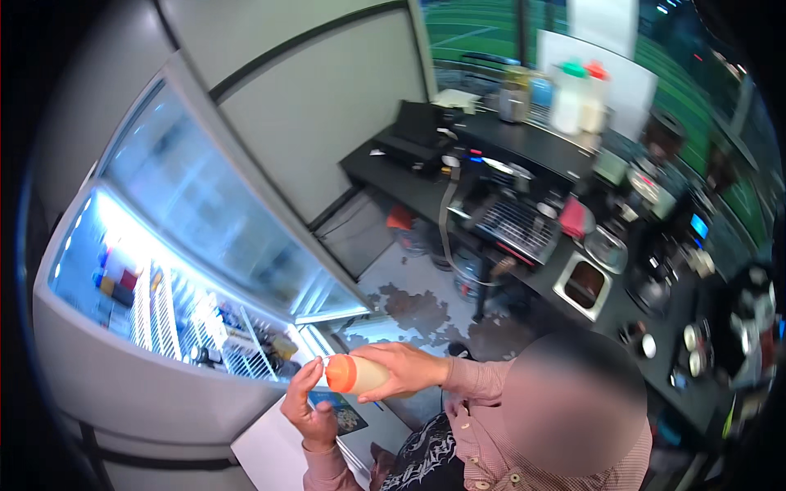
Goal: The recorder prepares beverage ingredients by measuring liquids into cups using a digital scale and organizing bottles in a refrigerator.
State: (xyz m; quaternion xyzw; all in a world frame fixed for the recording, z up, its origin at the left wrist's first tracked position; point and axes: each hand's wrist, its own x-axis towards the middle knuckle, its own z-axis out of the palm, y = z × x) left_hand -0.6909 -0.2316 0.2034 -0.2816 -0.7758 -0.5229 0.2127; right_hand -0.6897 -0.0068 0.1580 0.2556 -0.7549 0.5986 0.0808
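Note:
My right hand (403, 370) is wrapped round a squeeze bottle (372, 376) with an orange cap and pale cream-coloured contents. The bottle is tilted on its side, cap end toward my left hand. My left hand (308, 409) is raised beside the cap, fingers stretched and thumb apart; whether the fingertips touch the cap tip I cannot tell. Both hands are in front of a fridge (237, 331) with lit wire shelves and several items inside. Its glass door (217, 196) stands ajar.
A white surface (282, 454) lies below my left hand. Across the wet-looking floor (413, 307) runs a black counter with a sink (583, 285) and a drip grate (517, 229). Large bottles with green (571, 98) and red (595, 98) caps stand on the back shelf.

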